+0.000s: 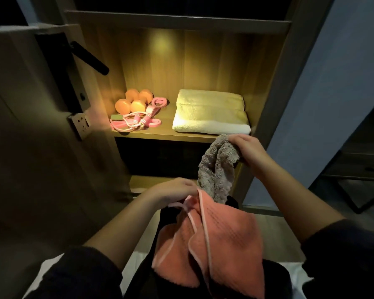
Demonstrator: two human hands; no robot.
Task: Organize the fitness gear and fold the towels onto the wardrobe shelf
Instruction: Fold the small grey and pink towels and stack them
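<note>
A salmon-pink piped towel [225, 244], draped at lower centre, is pinched at its edge by the left hand [173, 190]; a grey fluffy towel [216, 169] is gripped by the right hand [246, 149], centre right. Both are judged light and limp, best taken by corners. A folded cream towel [209, 113] and orange dumbbells [134, 100] are seen on the wooden shelf [160, 134] above.

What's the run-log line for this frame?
left hand: grips coral towel | right hand: holds grey towel | shelf: folded cream towel right, dumbbells, skipping rope left | pending: two towels unfolded
</note>
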